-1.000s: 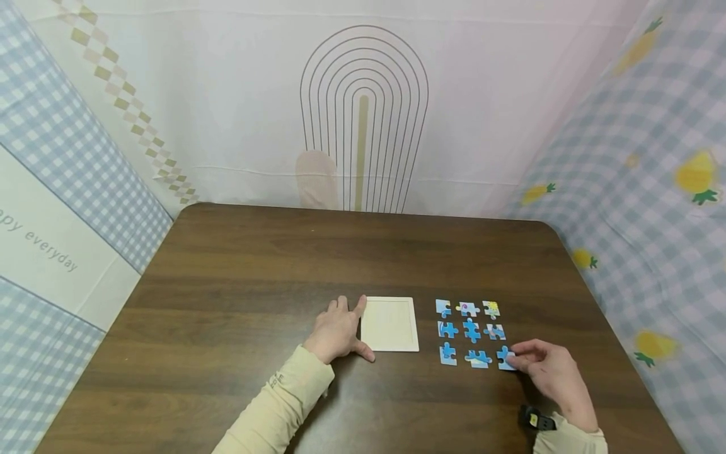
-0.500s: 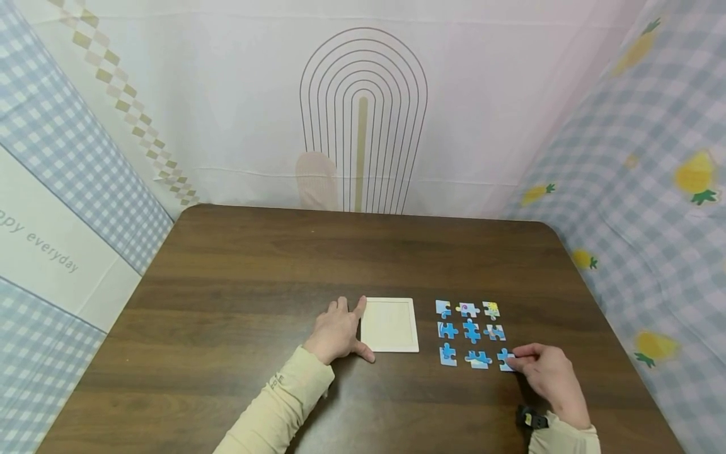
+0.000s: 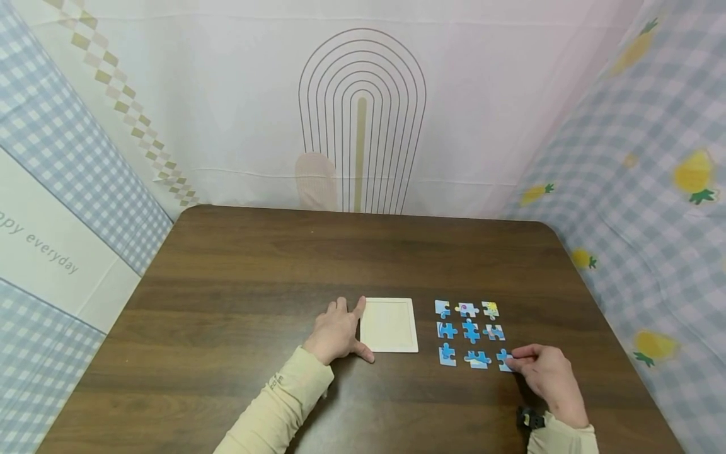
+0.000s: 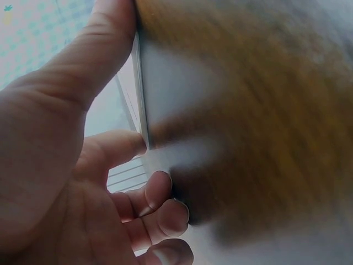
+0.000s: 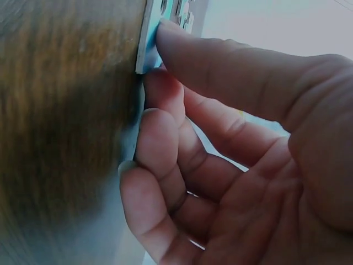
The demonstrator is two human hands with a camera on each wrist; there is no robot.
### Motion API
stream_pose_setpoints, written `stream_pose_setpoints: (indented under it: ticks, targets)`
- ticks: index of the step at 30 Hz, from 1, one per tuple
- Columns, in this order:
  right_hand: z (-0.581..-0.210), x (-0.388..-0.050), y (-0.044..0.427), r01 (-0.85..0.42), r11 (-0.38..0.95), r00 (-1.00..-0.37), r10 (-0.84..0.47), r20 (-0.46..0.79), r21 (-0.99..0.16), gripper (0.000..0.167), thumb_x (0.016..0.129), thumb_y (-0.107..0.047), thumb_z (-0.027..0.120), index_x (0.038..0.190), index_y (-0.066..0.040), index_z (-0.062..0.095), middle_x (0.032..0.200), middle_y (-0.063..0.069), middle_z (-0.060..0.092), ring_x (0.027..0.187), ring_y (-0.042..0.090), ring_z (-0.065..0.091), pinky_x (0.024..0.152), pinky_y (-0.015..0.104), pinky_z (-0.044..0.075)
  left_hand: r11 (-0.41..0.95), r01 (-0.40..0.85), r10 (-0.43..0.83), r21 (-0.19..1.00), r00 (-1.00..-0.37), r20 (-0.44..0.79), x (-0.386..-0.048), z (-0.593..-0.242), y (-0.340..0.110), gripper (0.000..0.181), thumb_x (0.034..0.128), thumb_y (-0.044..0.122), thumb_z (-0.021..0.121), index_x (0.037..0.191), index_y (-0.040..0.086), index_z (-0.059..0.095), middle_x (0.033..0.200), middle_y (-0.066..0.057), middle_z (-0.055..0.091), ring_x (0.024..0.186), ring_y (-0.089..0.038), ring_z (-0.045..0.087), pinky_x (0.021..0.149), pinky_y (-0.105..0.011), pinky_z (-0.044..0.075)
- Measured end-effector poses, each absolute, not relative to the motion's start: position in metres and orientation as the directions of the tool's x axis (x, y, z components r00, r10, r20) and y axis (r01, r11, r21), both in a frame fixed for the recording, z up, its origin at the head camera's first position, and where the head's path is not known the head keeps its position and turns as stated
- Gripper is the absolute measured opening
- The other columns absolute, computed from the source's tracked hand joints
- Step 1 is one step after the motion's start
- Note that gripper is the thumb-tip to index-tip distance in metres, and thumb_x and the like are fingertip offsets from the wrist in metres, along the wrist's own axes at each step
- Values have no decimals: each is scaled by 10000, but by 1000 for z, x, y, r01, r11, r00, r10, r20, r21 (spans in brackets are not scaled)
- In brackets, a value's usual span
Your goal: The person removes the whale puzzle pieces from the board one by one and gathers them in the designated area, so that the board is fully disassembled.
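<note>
A pale, square puzzle frame (image 3: 388, 325) lies flat near the middle of the table. My left hand (image 3: 334, 331) rests at its left side, thumb and index finger spread to the two left corners. In the left wrist view, the left hand (image 4: 71, 143) has these two fingers against the frame's edge. Right of the frame, several blue jigsaw pieces (image 3: 471, 331) lie apart in three rows. At the front right one, my right hand (image 3: 550, 381) pinches a corner jigsaw piece (image 3: 502, 362). In the right wrist view, the thumb lies on top of that piece (image 5: 148, 52), the index finger at its edge.
The brown wooden table (image 3: 255, 271) spreads around the frame and pieces. A white patterned cloth (image 3: 238, 113) hangs behind it, and checked cloths stand at the left and right (image 3: 629, 208). A black band (image 3: 530, 417) is at the right wrist.
The right hand and wrist have shifted slightly to the left, with the fingers staying at the same jigsaw piece. The left hand and the frame have not visibly moved.
</note>
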State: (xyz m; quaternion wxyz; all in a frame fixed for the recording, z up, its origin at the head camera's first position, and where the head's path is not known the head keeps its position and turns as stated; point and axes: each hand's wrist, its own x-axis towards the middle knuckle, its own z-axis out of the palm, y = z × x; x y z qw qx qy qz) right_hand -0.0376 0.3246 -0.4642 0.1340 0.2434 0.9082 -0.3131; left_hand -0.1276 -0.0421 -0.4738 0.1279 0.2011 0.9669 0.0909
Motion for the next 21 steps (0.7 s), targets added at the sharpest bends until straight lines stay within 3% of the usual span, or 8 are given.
stream_pose_setpoints:
  ticks: [13, 21]
  targets:
    - [-466, -36, 318, 450, 735, -891, 331, -310, -507, 145, 885, -141, 682, 964, -19, 689, 808, 31, 647, 714, 185, 580, 623, 352, 424, 898, 375, 422, 230, -882, -209, -130, -476, -41, 1238, 533, 677, 794, 1541, 156, 298, 1041, -158, 466, 903, -261, 459, 641, -390, 461]
    - [-460, -36, 318, 378, 761, -926, 310, -217, -528, 247, 950, -230, 611, 1018, 0, 668, 840, 54, 645, 719, 188, 563, 613, 332, 425, 885, 345, 423, 314, -877, -229, -135, -483, -44, 1308, 563, 680, 796, 1562, 98, 184, 1172, -199, 484, 998, -293, 479, 679, -402, 474]
